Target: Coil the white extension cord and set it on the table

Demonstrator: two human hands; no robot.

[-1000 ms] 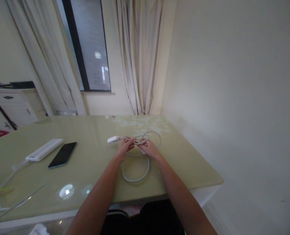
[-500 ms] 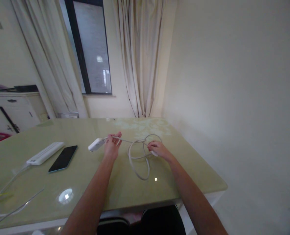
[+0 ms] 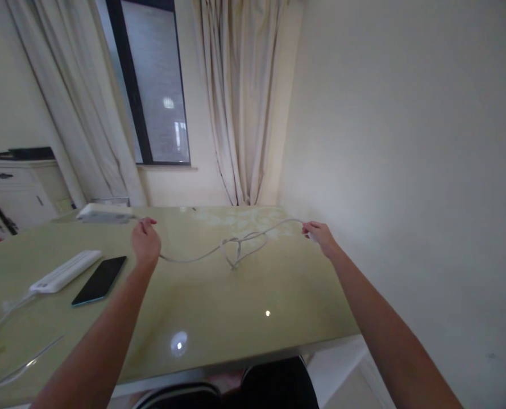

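Note:
A white cable (image 3: 189, 261) stretches between my two hands, with a loose tangle of loops in its middle above the table. My left hand (image 3: 146, 241) is closed round the cable close to a white power strip (image 3: 106, 213), which hangs out to the left of it, raised off the tabletop. On the right, my right hand (image 3: 319, 234) grips the other end of the cable; a bit of white, perhaps its plug, shows at the fingers and is mostly hidden.
A second white power strip (image 3: 67, 271) lies on the glossy table (image 3: 219, 318) at left, its cord running to the left edge. Beside it lies a dark phone (image 3: 100, 280). Another thin cable (image 3: 23, 366) is at the near left. A wall (image 3: 406, 170) rises on the right.
My hands have moved apart, the left one leftward and the right one rightward. The power strip has swung up and left, and the cable loops have drawn smaller.

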